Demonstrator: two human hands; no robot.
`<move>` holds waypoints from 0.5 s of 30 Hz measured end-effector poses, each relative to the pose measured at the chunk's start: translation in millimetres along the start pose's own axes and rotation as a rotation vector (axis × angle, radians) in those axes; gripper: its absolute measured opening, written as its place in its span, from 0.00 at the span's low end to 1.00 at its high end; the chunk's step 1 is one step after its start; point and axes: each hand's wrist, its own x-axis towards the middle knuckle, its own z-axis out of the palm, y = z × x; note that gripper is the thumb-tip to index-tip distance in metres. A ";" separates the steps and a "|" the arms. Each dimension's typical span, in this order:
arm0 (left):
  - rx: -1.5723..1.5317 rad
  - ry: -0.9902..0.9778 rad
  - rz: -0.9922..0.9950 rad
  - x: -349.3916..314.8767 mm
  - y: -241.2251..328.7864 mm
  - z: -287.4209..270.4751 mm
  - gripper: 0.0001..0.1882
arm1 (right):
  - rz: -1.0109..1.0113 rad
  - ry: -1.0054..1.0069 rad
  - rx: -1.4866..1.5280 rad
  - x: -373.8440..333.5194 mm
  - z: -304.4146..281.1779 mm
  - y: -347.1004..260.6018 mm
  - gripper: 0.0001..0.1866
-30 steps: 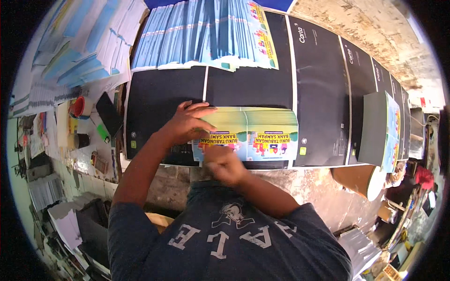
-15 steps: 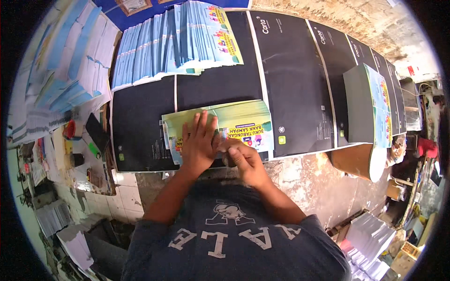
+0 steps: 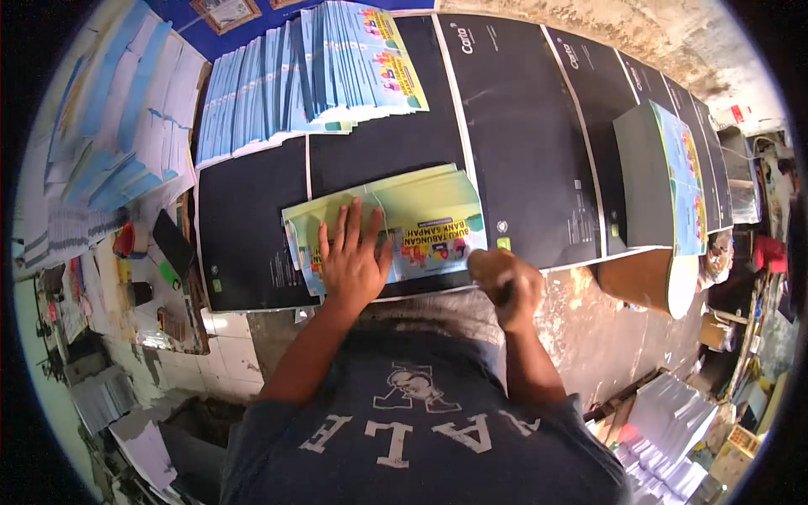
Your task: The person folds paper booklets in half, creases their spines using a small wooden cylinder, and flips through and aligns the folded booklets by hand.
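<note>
My left hand (image 3: 352, 263) lies flat, fingers spread, on the left part of a printed booklet cover sheet (image 3: 425, 202) in green, yellow and light blue. More sheet edges show under its far and left sides. My right hand (image 3: 520, 295) is at the sheet's near right corner, fingers curled round a brownish rounded object (image 3: 486, 265). Motion blurs that object, and its kind is unclear. Both hands are by the near edge of a table covered in black printed sheeting (image 3: 530, 151).
Fanned booklets (image 3: 278, 84) cover the table's far left. At its right stands a tall stack of printed sheets (image 3: 648, 172), with a brown drum-like container (image 3: 648, 286) beside the near edge. Piled papers (image 3: 126, 109) rise on the left; another paper stack (image 3: 673, 421) is at the lower right.
My right hand has swept right, from beside my left hand to the sheet's right corner, with the rounded object. My left hand stays flat on the sheet.
</note>
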 end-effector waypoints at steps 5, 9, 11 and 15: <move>-0.043 -0.035 -0.001 5.6 5.6 -9.8 0.29 | 0.042 -0.004 -0.206 -16.7 -16.4 10.5 0.25; -0.102 -0.012 0.007 4.7 3.2 -2.5 0.28 | 0.095 -0.080 -0.063 -27.4 18.0 27.3 0.21; -0.095 -0.002 0.000 2.3 1.0 -0.4 0.28 | 0.040 -0.250 -0.203 -19.5 53.4 18.1 0.13; -0.045 0.009 -0.019 2.4 4.1 -1.0 0.27 | -0.130 -0.275 -0.262 15.3 87.8 -16.6 0.15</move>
